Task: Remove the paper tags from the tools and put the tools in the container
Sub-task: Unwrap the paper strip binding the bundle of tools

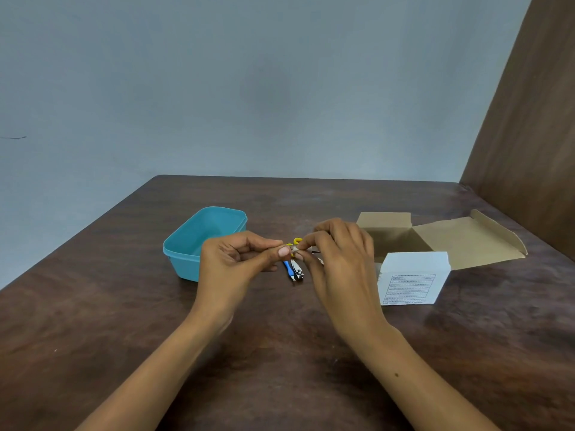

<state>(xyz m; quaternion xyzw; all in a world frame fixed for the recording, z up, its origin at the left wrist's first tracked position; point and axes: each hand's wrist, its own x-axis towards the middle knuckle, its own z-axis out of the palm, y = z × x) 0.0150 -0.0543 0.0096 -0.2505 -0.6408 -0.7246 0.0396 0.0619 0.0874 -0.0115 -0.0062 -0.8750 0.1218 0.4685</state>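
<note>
Both hands meet above the table centre, working one small item between them. Left hand (pixel 231 258) has thumb and forefinger pinched on a small pale bit, likely the paper tag (pixel 293 251), fingers curled in. Right hand (pixel 334 259) also pinches at the same spot from the other side, fingertips curled down onto it; a yellow-handled tool (pixel 297 241) pokes out just behind the fingertips, seemingly the thing being held, though most of it is hidden and its type can't be told. A thin dark tip shows just right of the pinch, unclear what it is. On the table directly below the hands lie a blue-handled tool (pixel 287 266) and a metal nail clipper (pixel 298 270), side by side, touching or nearly so; whether they carry tags is too small to tell. Teal container (pixel 189 241) sits left of the hands, open, partly behind the left hand; the visible part of its inside looks bare, no tools seen in it. Right of the hands, a white printed box (pixel 412 278) and behind it an opened cardboard box (pixel 448 237) with flaps spread flat. All on a dark wood table (pixel 93 306). Progress judgement: early stage, tag removal on the yellow tool under way, nothing visibly in the container yet; that tool plus the two on the table remain to be placed.
</note>
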